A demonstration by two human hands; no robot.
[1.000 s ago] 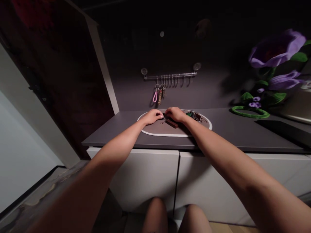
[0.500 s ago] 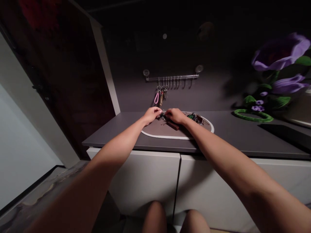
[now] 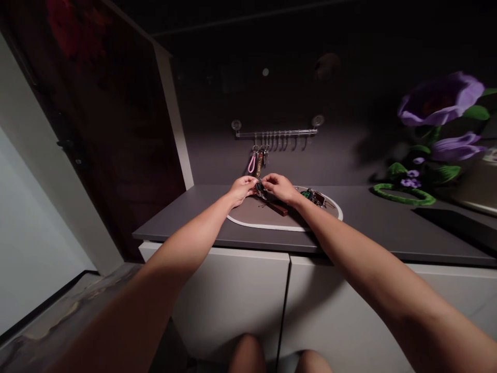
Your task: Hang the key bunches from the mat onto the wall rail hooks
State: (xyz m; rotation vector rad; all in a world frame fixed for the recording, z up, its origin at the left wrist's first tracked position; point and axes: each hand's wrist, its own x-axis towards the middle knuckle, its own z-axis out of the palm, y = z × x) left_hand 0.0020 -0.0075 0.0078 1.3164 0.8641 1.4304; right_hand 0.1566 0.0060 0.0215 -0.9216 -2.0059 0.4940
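**Small dark bunch [image 3: 261, 189] pinched between two hands: a slip is the danger**

The bunch is held at the left part of the oval mat [image 3: 267, 227], in front of the hanging keys [image 3: 265, 156] and pink loop [image 3: 252, 164]. By the left hand [image 3: 241, 189] it is gripped from one side, thumb against fingertips; by the right hand [image 3: 281, 186] it is nipped from the other, fingers curled over. Whether it is lifted or resting on the mat cannot be told.

Here lies the risk — so little is offered to the fingertips that, should one pinch be eased while the other is pulled, the bunch could be twisted loose and dropped. A brown bar [image 3: 278, 208] is laid just below, near the right hand; whether it is joined to the bunch cannot be made out. If it is, it could be dragged along and the grip tugged askew. Farther right, a cluttered pile [image 3: 312, 197] is placed close to the right wrist — by a careless sweep, it could be scattered.
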